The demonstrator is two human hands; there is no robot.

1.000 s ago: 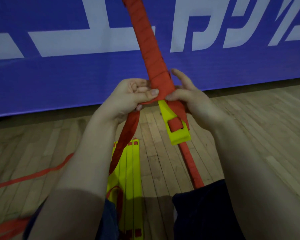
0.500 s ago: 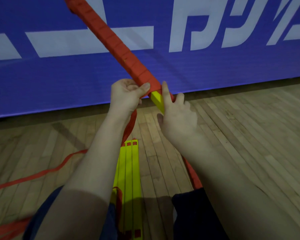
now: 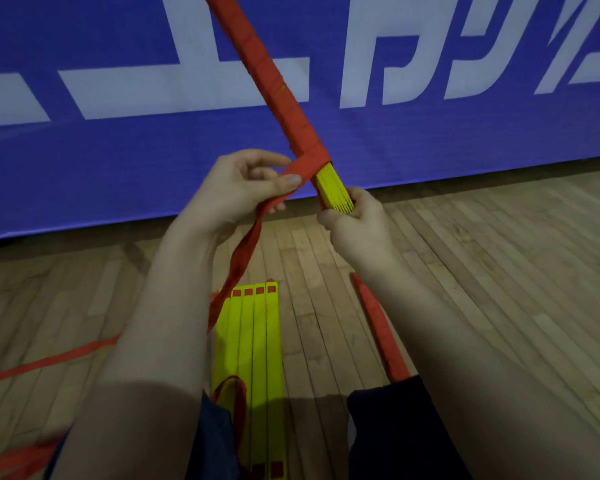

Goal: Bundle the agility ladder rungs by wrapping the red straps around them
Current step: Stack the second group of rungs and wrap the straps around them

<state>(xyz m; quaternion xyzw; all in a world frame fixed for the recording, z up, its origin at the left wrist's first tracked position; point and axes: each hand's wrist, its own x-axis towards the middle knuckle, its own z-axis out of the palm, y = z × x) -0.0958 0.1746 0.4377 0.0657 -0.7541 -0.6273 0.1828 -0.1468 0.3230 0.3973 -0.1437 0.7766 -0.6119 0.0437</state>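
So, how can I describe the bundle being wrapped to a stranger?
Start at the blue banner behind the wooden floor. In front of it the right hand grips a long slanted bundle, almost covered in red strap; the other yellow rungs lie flat, unwrapped.

Red strap [image 3: 246, 251] pinched in my left hand [image 3: 236, 188] is matt woven cloth, creased, rung bundle [image 3: 333, 188] end and flat rungs [image 3: 257, 341] are smooth yellow plastic with faint sheen, floor [image 3: 482, 271] is worn dull wood planks, blue banner [image 3: 136, 161] is matt, finely ribbed.
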